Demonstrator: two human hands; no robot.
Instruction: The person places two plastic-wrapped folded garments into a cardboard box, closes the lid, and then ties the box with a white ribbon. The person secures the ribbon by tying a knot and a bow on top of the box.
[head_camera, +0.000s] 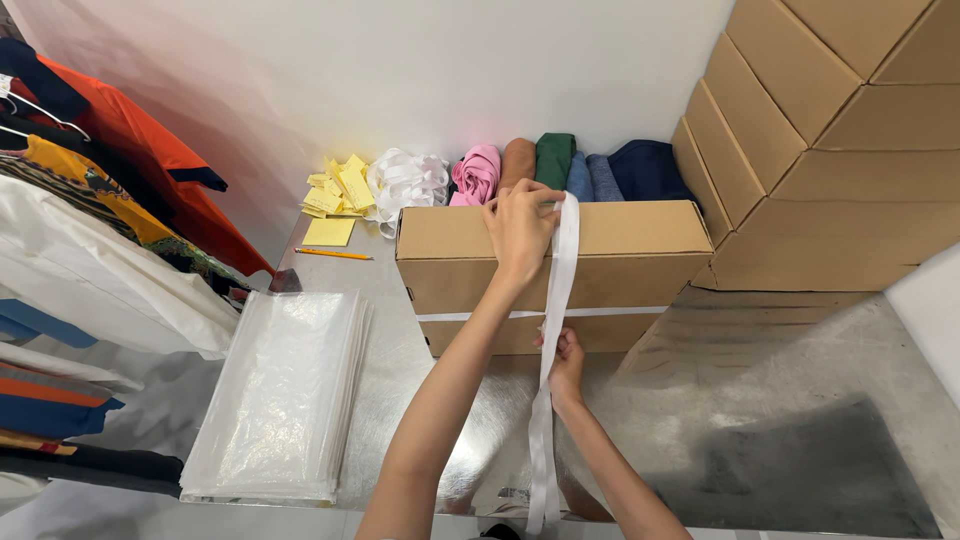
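Note:
A brown cardboard box (640, 250) stands on the shiny metal table (780, 400), with a white band running level round its front. A long white strap (562, 270) runs from the box's top front edge down its face and hangs toward me. My left hand (520, 225) pinches the strap's upper end at the top edge of the box. Lower down, my right hand (566, 362) grips the same strap near the bottom of the box's front. Rolled clothes in pink (478, 175), tan, green, blue and navy lie behind the box.
A stack of clear plastic bags (280, 395) lies at the left. Yellow paper slips (338, 190), a pencil (332, 254) and a heap of white straps (405, 180) sit by the wall. Stacked cardboard boxes (820, 140) rise at the right. Hanging garments (90, 220) crowd the left edge.

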